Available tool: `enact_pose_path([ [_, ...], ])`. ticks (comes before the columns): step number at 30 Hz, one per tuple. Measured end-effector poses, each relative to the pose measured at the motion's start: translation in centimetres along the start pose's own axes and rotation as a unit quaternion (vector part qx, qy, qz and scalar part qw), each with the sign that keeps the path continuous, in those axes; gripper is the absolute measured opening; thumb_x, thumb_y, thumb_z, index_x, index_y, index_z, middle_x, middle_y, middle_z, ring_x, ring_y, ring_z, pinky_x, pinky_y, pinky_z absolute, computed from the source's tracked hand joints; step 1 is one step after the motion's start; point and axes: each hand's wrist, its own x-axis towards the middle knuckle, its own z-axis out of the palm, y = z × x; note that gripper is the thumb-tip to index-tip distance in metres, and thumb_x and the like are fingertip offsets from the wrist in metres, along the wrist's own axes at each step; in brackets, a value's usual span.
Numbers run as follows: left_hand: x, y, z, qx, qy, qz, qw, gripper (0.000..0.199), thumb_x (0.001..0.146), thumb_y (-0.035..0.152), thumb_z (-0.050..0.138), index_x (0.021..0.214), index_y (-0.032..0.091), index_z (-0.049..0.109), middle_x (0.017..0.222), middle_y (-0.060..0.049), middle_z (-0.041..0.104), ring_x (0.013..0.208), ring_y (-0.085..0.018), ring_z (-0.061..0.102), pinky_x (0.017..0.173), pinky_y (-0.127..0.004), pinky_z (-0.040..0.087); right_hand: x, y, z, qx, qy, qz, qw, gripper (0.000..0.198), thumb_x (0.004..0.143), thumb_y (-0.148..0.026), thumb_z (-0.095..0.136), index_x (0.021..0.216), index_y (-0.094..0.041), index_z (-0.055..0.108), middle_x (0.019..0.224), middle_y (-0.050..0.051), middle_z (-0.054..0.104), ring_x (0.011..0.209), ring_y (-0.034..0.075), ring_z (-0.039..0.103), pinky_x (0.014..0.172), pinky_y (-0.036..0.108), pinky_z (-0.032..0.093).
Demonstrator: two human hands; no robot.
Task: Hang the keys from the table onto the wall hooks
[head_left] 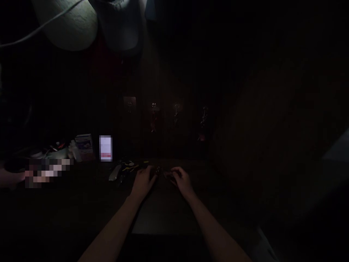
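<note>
The left hand (143, 181), half curled, adjoins a small shiny part (157, 170); the right hand (182, 179), half curled, adjoins a dark piece (167, 175). Grip indeterminable. Both items, between the hands above the worktop (160, 222), are probably light, rigid; pinch edges.

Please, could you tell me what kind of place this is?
Probably a dim room in a home, with a desk. What look like caps show above, small shiny things seem to hang in a row behind it, and a small box stands toward its left.
</note>
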Motion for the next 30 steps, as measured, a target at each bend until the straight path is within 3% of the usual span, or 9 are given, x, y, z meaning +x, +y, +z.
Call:
enact_pose_path([
  [3, -0.2, 0.4, 0.0, -0.078, 0.003, 0.002, 0.997, 0.022, 0.081, 0.033, 0.05, 0.102, 0.025, 0.051, 0.097, -0.004, 0.066, 0.086, -0.02, 0.062, 0.075, -0.03, 0.044, -0.5, -0.7, 0.2, -0.031, -0.086, -0.026, 0.995, 0.023, 0.077, -0.036, 0.05, 0.089, -0.022, 0.064, 0.084, 0.002, 0.068, 0.084, 0.019, 0.062, 0.08, 0.032, 0.046],
  [6, -0.4, 0.9, 0.4, -0.083, -0.016, 0.014, 0.996, 0.018, 0.081, 0.035, 0.051, 0.095, 0.025, 0.052, 0.091, -0.003, 0.066, 0.083, -0.019, 0.062, 0.074, -0.029, 0.045, -0.9, -1.3, 0.3, -0.039, -0.153, -0.036, 0.987, 0.031, 0.081, -0.037, 0.047, 0.105, -0.025, 0.062, 0.098, 0.002, 0.068, 0.095, 0.019, 0.06, 0.089, 0.034, 0.041],
  [9, -0.5, 1.4, 0.6, -0.081, -0.06, 0.066, 0.993, 0.017, 0.081, 0.036, 0.052, 0.093, 0.024, 0.054, 0.091, -0.003, 0.066, 0.085, -0.019, 0.061, 0.077, -0.03, 0.045, -0.9, -1.6, 0.1, -0.036, -0.158, -0.039, 0.986, 0.032, 0.082, -0.038, 0.046, 0.107, -0.027, 0.061, 0.113, 0.002, 0.063, 0.106, 0.019, 0.055, 0.094, 0.034, 0.038],
  [11, -0.6, 1.6, 0.5, -0.077, -0.078, 0.091, 0.99, 0.018, 0.081, 0.037, 0.052, 0.094, 0.024, 0.056, 0.093, -0.004, 0.066, 0.088, -0.019, 0.061, 0.081, -0.031, 0.044, -0.8, -1.6, 0.0, -0.029, -0.137, -0.04, 0.989, 0.03, 0.082, -0.038, 0.046, 0.104, -0.026, 0.061, 0.109, 0.002, 0.064, 0.104, 0.018, 0.056, 0.092, 0.033, 0.039],
  [15, -0.4, 1.5, 0.4, -0.071, -0.029, 0.07, 0.995, 0.025, 0.085, 0.031, 0.044, 0.106, 0.024, 0.055, 0.105, -0.006, 0.064, 0.098, -0.021, 0.057, 0.089, -0.036, 0.04, -0.9, -1.6, -0.3, -0.022, -0.095, -0.048, 0.994, 0.021, 0.078, -0.036, 0.05, 0.091, -0.024, 0.061, 0.092, 0.0, 0.065, 0.091, 0.018, 0.058, 0.084, 0.03, 0.042],
  [19, 0.0, 0.7, 1.1, -0.095, -0.03, 0.096, 0.99, 0.051, 0.078, 0.025, 0.054, 0.127, 0.022, 0.041, 0.126, -0.01, 0.052, 0.115, -0.023, 0.047, 0.098, -0.039, 0.035, -1.3, -2.0, -0.4, -0.011, -0.148, -0.071, 0.986, 0.019, 0.078, -0.03, 0.048, 0.087, -0.023, 0.063, 0.091, 0.0, 0.065, 0.091, 0.018, 0.058, 0.085, 0.03, 0.042],
  [22, 0.2, 0.5, 1.4, -0.113, -0.045, 0.081, 0.989, 0.046, 0.077, 0.027, 0.055, 0.122, 0.023, 0.048, 0.119, -0.009, 0.057, 0.11, -0.024, 0.05, 0.097, -0.04, 0.035, -1.5, -2.1, -0.4, -0.011, -0.181, -0.076, 0.981, 0.022, 0.079, -0.03, 0.047, 0.092, -0.025, 0.065, 0.099, 0.001, 0.066, 0.099, 0.019, 0.057, 0.089, 0.032, 0.041],
  [25, 0.5, 0.6, 1.1, -0.144, -0.035, 0.048, 0.988, 0.026, 0.08, 0.029, 0.051, 0.104, 0.023, 0.059, 0.101, -0.006, 0.065, 0.096, -0.022, 0.057, 0.089, -0.036, 0.04, -1.4, -2.0, -0.3, 0.003, -0.144, -0.067, 0.987, 0.025, 0.079, -0.034, 0.048, 0.097, -0.025, 0.063, 0.103, 0.002, 0.065, 0.098, 0.02, 0.057, 0.086, 0.033, 0.044],
  [30, 1.0, 0.6, 0.3, -0.206, 0.008, -0.039, 0.978, 0.018, 0.078, 0.033, 0.052, 0.086, 0.023, 0.064, 0.09, -0.001, 0.067, 0.088, -0.018, 0.06, 0.085, -0.031, 0.043, -0.7, -1.2, -0.3, 0.043, 0.015, -0.004, 0.999, 0.033, 0.076, -0.042, 0.052, 0.101, -0.022, 0.055, 0.085, 0.004, 0.066, 0.069, 0.016, 0.06, 0.063, 0.028, 0.048],
])
